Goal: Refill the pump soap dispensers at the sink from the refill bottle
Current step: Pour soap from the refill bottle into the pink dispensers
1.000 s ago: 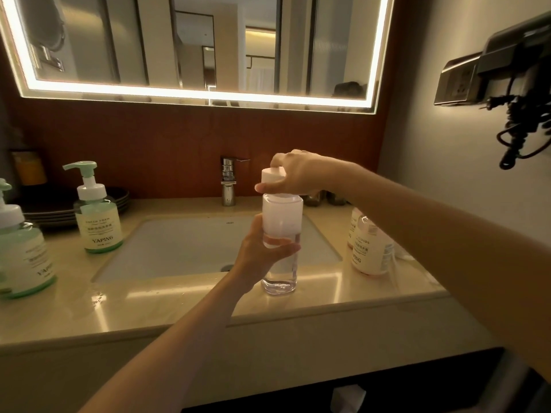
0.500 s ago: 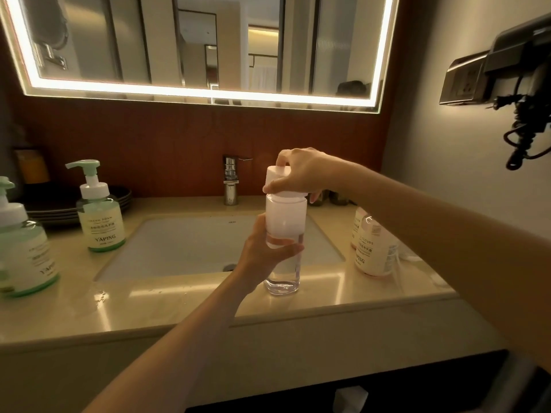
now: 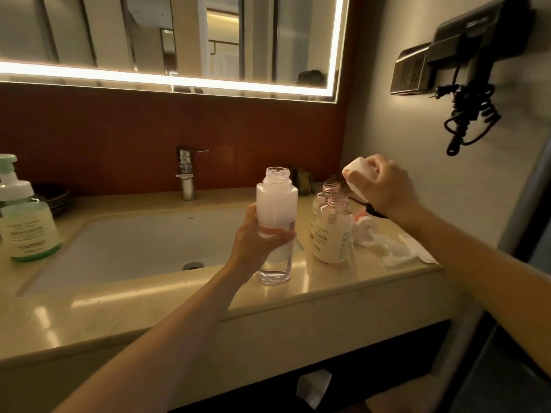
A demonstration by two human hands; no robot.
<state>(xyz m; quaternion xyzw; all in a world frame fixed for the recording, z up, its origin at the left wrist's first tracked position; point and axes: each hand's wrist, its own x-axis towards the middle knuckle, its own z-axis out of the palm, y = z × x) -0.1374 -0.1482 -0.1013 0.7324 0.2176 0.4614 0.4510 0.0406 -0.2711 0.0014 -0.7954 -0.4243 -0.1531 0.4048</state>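
holding refill bottle (image 3: 276, 222) in left hand (image 3: 256, 242); right hand (image 3: 384, 189) grips cap (image 3: 356, 169).

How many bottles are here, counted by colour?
Green pump bottle: 1
Cream bottles, pumps off: 2
Clear refill bottle, cap off: 1
Total: 4

Uncapped refill bottle (image 3: 275, 222) upright on the surface (image 3: 149, 308).
Clear, white-clouded; white cap (image 3: 356, 169) off at 2 o'clock; two open-necked cream dispensers (image 3: 331, 242) beside at 3 o'clock.
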